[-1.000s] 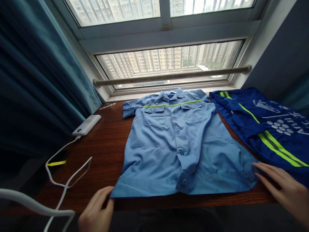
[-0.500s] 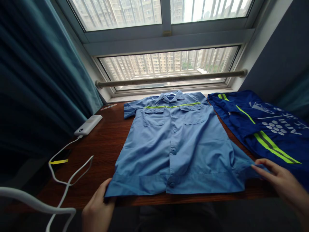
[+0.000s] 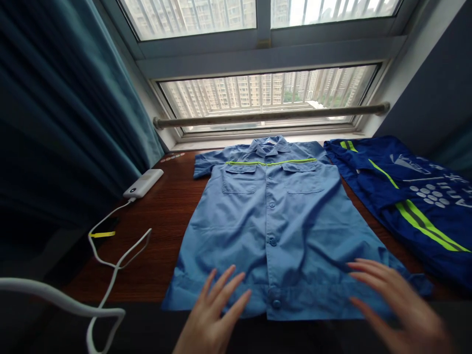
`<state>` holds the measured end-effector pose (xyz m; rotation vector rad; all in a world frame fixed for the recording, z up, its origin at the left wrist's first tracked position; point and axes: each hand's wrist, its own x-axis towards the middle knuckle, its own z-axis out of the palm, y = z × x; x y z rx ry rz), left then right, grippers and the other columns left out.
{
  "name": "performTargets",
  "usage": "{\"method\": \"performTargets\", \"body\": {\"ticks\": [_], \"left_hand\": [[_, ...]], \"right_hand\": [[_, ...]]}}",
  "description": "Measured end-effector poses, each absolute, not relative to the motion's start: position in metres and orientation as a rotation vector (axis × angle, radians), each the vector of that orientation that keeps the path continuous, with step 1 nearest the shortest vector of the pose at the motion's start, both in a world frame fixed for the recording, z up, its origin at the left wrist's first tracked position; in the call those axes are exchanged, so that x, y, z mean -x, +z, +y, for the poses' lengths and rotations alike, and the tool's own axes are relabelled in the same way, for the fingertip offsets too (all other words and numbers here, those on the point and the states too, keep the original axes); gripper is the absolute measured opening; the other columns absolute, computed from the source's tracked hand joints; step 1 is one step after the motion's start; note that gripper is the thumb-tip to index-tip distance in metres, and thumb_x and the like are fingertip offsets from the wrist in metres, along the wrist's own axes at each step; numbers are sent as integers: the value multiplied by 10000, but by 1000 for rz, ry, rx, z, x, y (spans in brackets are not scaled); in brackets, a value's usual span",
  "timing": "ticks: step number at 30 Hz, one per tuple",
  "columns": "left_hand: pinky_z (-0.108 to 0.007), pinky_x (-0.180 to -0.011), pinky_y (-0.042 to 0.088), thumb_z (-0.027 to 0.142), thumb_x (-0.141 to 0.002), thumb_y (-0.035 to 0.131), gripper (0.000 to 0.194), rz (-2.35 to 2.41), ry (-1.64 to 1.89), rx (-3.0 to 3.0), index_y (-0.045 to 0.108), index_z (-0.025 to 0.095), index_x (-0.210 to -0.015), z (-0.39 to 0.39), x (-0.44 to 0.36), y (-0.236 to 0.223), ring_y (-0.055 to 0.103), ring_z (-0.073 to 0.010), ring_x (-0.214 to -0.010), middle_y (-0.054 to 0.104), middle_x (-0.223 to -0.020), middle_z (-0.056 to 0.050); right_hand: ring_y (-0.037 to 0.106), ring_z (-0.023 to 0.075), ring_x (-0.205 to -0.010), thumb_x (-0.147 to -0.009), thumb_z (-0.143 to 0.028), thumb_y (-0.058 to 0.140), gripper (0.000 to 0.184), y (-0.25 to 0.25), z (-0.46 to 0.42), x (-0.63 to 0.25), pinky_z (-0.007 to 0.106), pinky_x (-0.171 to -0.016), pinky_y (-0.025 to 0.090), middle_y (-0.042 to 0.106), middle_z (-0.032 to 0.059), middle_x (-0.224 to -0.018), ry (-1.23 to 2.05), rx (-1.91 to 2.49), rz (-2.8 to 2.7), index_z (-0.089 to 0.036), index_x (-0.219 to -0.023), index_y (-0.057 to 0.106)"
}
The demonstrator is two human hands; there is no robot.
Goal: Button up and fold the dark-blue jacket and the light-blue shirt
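A light blue short-sleeved work shirt lies spread front side up, its collar towards the window and its hem at the table's near edge. A thin yellow-green stripe crosses the chest above two flap pockets, and buttons run down the middle. Over the lower left of the hem is my left hand, fingers spread and holding nothing. My right hand, slightly blurred, is above the lower right of the hem with its fingers apart. Whether either hand touches the cloth I cannot tell.
Dark blue clothing with bright yellow stripes and white print lies to the right on the wooden table. At left are a white power bank and its white cable. A rail crosses the window behind.
Both hands have let go of the shirt's hem corners and moved inward over its lower part, fingers now spread. The right hem corner, formerly pulled out, now lies down. The view has shifted slightly.
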<state>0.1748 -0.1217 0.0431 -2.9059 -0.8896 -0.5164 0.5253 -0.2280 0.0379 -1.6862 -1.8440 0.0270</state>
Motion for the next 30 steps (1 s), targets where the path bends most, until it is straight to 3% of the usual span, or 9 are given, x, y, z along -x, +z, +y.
{"method": "performTargets", "body": {"ticks": [3, 7, 10, 13, 15, 20, 23, 27, 30], "left_hand": [[-359, -880, 445, 66, -785, 375, 371, -716, -575, 3062, 551, 171, -1095, -127, -218, 40, 523, -217, -1039, 595, -1082, -100], [-254, -651, 480, 111, -827, 352, 249, -758, -602, 3218, 588, 171, -882, -128, -230, 40, 565, -156, -707, 607, -767, -76], [-198, -576, 441, 132, -837, 359, 236, -714, -539, 3371, 587, 191, -847, -118, -215, 57, 539, -125, -627, 583, -703, -45], [-189, -666, 442, 145, -830, 415, 212, -970, -398, 3409, 593, 213, -924, -87, -199, 85, 563, -125, -737, 602, -829, -37], [-213, -753, 439, 188, -837, 434, 216, -1160, -368, 3329, 586, 223, -987, -50, -193, 100, 569, -138, -831, 598, -947, -41], [-309, -916, 379, 289, -824, 459, 280, -1289, -382, 3022, 587, 160, -1037, 93, -213, 98, 523, -208, -1016, 572, -1092, -93], [-386, -1003, 281, 329, -822, 470, 406, -1435, -440, 2824, 516, 118, -1166, 176, -234, 75, 377, -255, -1190, 449, -1279, -139], [-540, -1003, 171, 469, -848, 375, 500, -1662, -361, 2699, 406, 224, -1284, 244, -243, 39, 182, -311, -1291, 281, -1414, -74], [-553, -995, 151, 572, -831, 292, 577, -1860, -258, 2626, 368, 263, -1312, 271, -228, 17, 178, -329, -1291, 266, -1423, -62]], "right_hand": [[401, 270, -1194, -710, -237, 590, 612, 44, -190, -457, 371, -941, 422, 441, 66, -1309, 233, 1467, -2266, -222, -1293, 404], [488, 227, -1117, -732, -97, 467, 498, 34, -171, -429, 350, -932, 424, 550, 79, -1199, 316, 1329, -2250, -184, -1222, 496], [545, 212, -1048, -736, -140, 506, 433, 47, -175, -443, 303, -885, 456, 599, 88, -1125, 550, 1202, -2234, -194, -1163, 555], [594, 197, -966, -699, -205, 610, 358, 82, -168, -474, 252, -810, 487, 649, 44, -1023, 917, 1071, -2288, -272, -1050, 631], [611, 187, -910, -697, -259, 637, 325, 106, -142, -505, 256, -786, 487, 654, 25, -997, 1003, 1209, -2225, -290, -1020, 642], [603, 203, -862, -758, -337, 568, 251, 114, 3, -606, 281, -780, 451, 659, 64, -915, 468, 1809, -1922, -172, -926, 656], [572, 252, -949, -768, -304, 559, 341, 91, 91, -657, 308, -831, 405, 624, 148, -1004, 171, 2245, -1626, -84, -1024, 600], [506, 340, -1050, -716, -414, 613, 617, 57, 148, -685, 362, -831, 397, 531, 285, -1105, 262, 2520, -1318, 30, -1122, 476], [529, 335, -1009, -676, -385, 663, 610, 40, 161, -688, 373, -813, 405, 542, 298, -1061, 276, 2497, -1227, 29, -1082, 476]]}}
